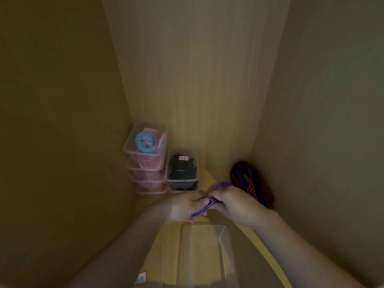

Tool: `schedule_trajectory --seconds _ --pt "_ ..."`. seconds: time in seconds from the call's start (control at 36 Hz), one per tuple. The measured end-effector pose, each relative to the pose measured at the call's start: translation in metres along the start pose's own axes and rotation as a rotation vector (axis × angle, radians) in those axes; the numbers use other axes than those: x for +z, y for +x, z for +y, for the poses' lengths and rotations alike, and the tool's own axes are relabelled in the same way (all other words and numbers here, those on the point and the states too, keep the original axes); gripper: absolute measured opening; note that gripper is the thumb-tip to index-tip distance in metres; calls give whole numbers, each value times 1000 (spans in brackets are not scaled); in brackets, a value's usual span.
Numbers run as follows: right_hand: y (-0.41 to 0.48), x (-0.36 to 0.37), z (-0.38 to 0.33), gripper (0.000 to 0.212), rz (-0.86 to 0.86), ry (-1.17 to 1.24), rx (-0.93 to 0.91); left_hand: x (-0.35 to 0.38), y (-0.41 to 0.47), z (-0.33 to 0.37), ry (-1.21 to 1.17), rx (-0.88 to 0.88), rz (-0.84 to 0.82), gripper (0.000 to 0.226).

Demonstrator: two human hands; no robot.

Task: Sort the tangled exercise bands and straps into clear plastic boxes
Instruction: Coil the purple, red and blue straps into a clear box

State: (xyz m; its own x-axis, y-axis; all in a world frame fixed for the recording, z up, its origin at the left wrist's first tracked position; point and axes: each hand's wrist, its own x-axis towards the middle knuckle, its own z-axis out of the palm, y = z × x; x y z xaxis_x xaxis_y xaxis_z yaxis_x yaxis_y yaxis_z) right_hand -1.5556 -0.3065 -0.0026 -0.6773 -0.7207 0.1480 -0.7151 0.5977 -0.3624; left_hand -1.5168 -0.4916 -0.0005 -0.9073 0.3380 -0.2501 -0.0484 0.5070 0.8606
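Reaching forward, left hand (185, 206), right hand (234, 202) meeting, grips clamped on purple band (209, 202)

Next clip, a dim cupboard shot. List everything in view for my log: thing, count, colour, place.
pink-band boxes: three stacked, clear, blue ring band in the top one; back left corner
black-strap boxes: two stacked, clear; right of that stack
striped straps: one loose coil, red and blue; floor, right side
near box: one, clear, looks empty; closest to the camera
label: one, red and white; bottom left
cupboard walls: wood; all around
purple band: one; between the hands
left hand, right hand: both grip the purple band
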Motion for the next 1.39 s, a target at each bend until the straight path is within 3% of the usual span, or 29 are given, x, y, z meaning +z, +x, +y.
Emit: schedule_trajectory --seconds 0.11,0.17,0.28,0.39,0.5,0.64,0.75,0.89,0.94,1.0,1.06,1.14,1.22,1.31,1.39 --pt "1 9 3 35 145 60 101 17 1 2 -332 -33 166 18" --pt "-1 16 -2 33 187 102 139 26 5 3 -544 -49 231 18" --pt "-3 22 -13 33 174 185 150 37 17 6 -937 -30 365 24" --pt "-7 27 -18 42 126 174 76 33 22 9 -1153 26 513 26" --pt "-6 28 -18 53 121 165 55 36 21 11 -1145 53 566 28" --pt "-7 24 -16 49 170 235 51 35 21 10 -1166 85 525 33" --pt "-5 22 -20 59 199 249 64 37 21 8 -1197 117 513 27" --pt "-5 9 -10 48 126 100 12 22 15 0 -1250 113 310 33" --pt "-6 0 -2 40 52 -5 -15 9 12 -2 -1062 10 264 21" --pt "-6 -8 3 38 -11 -94 -31 -5 10 -3 -611 -67 265 5" --pt "-4 -12 0 36 -68 -131 -65 -14 10 -2 -222 -62 179 7" --pt "-2 -13 -8 28 -97 -95 -95 -16 9 3 -7 -55 33 17" --pt "0 -13 -6 21 -21 6 -31 -13 5 6 -68 -25 66 19" --pt "1 -8 -1 35 96 64 40 -5 5 3 -268 9 150 23" --pt "-2 -3 -5 31 193 115 72 7 9 0 -435 0 277 22"
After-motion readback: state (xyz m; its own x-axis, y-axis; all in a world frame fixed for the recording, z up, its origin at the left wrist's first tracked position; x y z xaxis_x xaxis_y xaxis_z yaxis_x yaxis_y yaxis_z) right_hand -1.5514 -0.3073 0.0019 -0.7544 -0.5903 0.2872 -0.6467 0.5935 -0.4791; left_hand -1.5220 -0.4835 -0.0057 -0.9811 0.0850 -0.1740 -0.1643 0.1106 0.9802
